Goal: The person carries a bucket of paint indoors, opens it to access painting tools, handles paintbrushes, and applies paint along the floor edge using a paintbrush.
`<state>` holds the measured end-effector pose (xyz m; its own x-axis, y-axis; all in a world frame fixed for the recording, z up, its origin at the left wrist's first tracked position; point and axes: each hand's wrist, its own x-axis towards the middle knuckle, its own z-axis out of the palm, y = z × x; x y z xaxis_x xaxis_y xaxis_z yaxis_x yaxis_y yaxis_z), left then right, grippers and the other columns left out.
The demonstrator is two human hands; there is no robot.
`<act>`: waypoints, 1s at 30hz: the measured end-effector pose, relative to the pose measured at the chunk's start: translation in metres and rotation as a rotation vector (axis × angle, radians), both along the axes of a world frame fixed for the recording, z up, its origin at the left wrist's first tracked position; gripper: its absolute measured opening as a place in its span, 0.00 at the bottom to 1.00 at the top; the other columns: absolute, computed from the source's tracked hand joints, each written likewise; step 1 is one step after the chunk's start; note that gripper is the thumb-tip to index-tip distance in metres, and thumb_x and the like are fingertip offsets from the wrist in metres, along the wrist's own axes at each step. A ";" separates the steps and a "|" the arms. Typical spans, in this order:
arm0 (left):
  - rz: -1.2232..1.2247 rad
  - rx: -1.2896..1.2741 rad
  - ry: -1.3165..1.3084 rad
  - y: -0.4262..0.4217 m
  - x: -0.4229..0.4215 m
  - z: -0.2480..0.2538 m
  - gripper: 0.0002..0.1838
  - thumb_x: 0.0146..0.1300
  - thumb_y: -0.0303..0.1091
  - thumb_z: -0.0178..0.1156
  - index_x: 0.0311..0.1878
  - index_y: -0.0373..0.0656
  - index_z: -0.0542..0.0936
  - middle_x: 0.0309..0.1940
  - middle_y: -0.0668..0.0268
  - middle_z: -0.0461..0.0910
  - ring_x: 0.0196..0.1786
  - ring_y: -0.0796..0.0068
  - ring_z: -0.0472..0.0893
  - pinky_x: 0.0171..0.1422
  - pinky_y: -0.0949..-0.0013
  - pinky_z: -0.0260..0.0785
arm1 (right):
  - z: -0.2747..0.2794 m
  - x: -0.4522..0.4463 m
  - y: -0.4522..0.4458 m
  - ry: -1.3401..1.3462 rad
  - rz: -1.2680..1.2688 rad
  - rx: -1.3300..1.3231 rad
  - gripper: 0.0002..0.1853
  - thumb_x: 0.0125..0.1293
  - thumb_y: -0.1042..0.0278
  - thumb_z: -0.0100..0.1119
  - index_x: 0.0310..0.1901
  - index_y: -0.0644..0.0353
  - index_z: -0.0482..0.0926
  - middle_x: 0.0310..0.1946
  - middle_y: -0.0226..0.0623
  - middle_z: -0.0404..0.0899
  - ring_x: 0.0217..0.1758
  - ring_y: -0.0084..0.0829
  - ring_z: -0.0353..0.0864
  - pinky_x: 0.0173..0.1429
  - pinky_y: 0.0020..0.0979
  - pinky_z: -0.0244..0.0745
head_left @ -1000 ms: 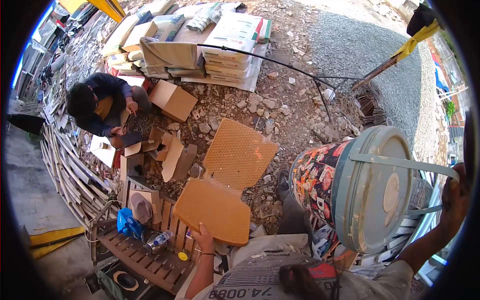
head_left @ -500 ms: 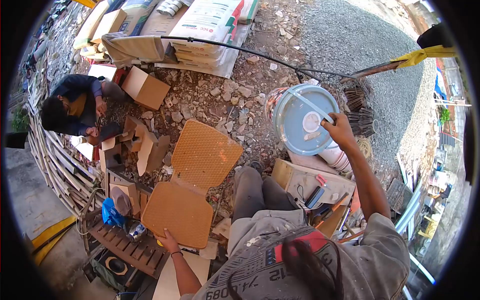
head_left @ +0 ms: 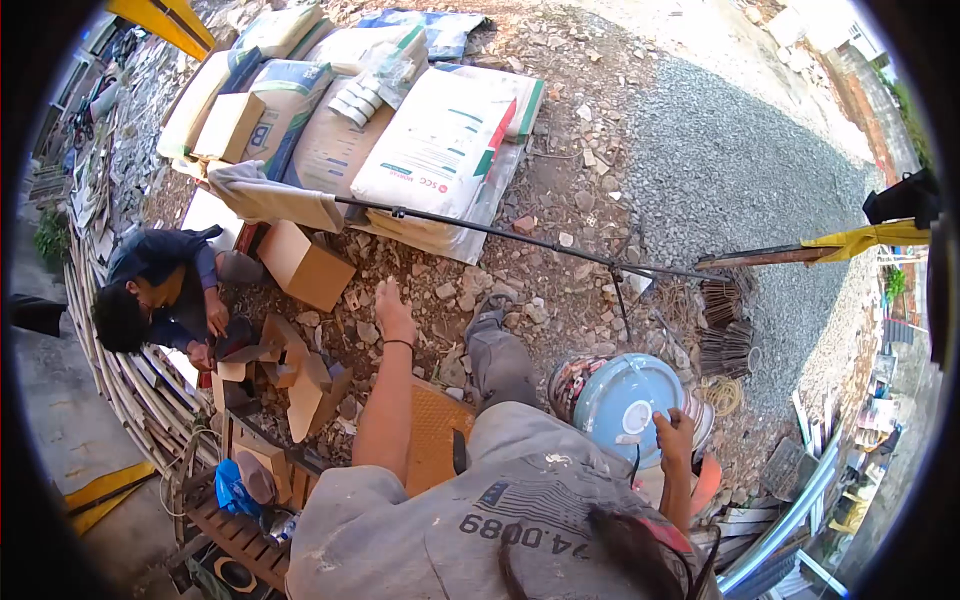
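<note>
My left hand (head_left: 396, 316) reaches forward above the rubble with nothing in it, its fingers loosely extended. My right hand (head_left: 675, 437) is closed at the near right edge of a bucket (head_left: 575, 388) with a pale blue lid (head_left: 610, 400). Its fingers curl where the carrying handle was seen earlier; the handle itself barely shows now. A white round patch marks the lid. Below my left forearm, an orange-brown textured board (head_left: 435, 435) is partly covered by my arm and body. One of my legs is stretched forward onto the stony ground.
At the left another person (head_left: 165, 290) crouches by torn cardboard (head_left: 305, 385). Filled sacks (head_left: 430, 150) lie ahead, with a black pole (head_left: 520, 235) crossing before them. Grey gravel (head_left: 730, 170) spreads at the right, near bundled metal rods (head_left: 725, 335). A wooden slatted bench (head_left: 240, 540) stands at lower left.
My left hand has left the orange-brown board and swung forward. My body has shifted, with one leg forward. The bucket and my right hand now appear lower in view, nearer my body.
</note>
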<state>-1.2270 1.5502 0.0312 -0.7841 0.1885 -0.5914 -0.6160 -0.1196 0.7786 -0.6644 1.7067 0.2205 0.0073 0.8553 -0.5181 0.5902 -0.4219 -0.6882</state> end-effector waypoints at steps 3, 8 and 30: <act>0.130 0.008 -0.113 0.079 -0.123 -0.013 0.44 0.74 0.55 0.59 0.83 0.46 0.53 0.84 0.58 0.48 0.85 0.56 0.48 0.85 0.41 0.42 | 0.009 -0.023 0.011 0.007 -0.232 -0.106 0.09 0.63 0.72 0.70 0.40 0.65 0.80 0.22 0.24 0.71 0.19 0.16 0.67 0.23 0.25 0.58; 0.326 0.198 -0.235 0.140 -0.249 -0.068 0.33 0.74 0.57 0.56 0.72 0.44 0.67 0.64 0.65 0.73 0.68 0.61 0.73 0.79 0.35 0.50 | 0.054 -0.030 0.014 0.036 -0.430 -0.202 0.09 0.66 0.72 0.67 0.42 0.63 0.76 0.20 0.24 0.70 0.16 0.18 0.64 0.20 0.25 0.60; -1.296 0.853 1.109 0.423 0.201 0.404 0.18 0.80 0.40 0.53 0.60 0.32 0.74 0.57 0.49 0.82 0.61 0.60 0.82 0.70 0.58 0.74 | 0.014 -0.020 -0.011 -0.021 -0.418 0.083 0.22 0.59 0.54 0.72 0.42 0.69 0.85 0.33 0.49 0.86 0.37 0.41 0.85 0.46 0.42 0.76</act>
